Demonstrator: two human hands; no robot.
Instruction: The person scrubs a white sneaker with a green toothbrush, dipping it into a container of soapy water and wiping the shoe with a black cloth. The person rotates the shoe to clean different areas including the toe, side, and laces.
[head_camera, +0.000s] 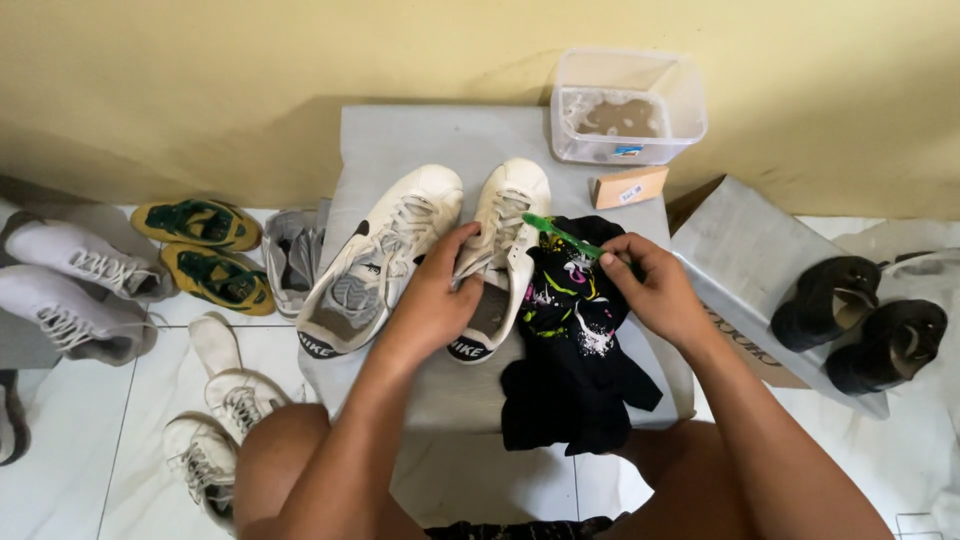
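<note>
Two white lace-up sneakers lie on a grey board (430, 135): the left sneaker (375, 258) and the right sneaker (500, 245). My left hand (432, 300) grips the right sneaker around its opening. My right hand (650, 285) holds a green toothbrush (560, 235) by its handle, its head pointing at the right sneaker's laces. A black cloth (572, 345) with colourful print lies under and in front of my right hand.
A clear plastic tub (625, 105) of cloudy water and a small tan block (628, 187) stand at the board's back. Green-yellow shoes (205, 250), a grey shoe (290, 258) and white sneakers (80, 285) sit on the tiled floor left. Black shoes (860, 315) rest on a grey box (750, 250) right.
</note>
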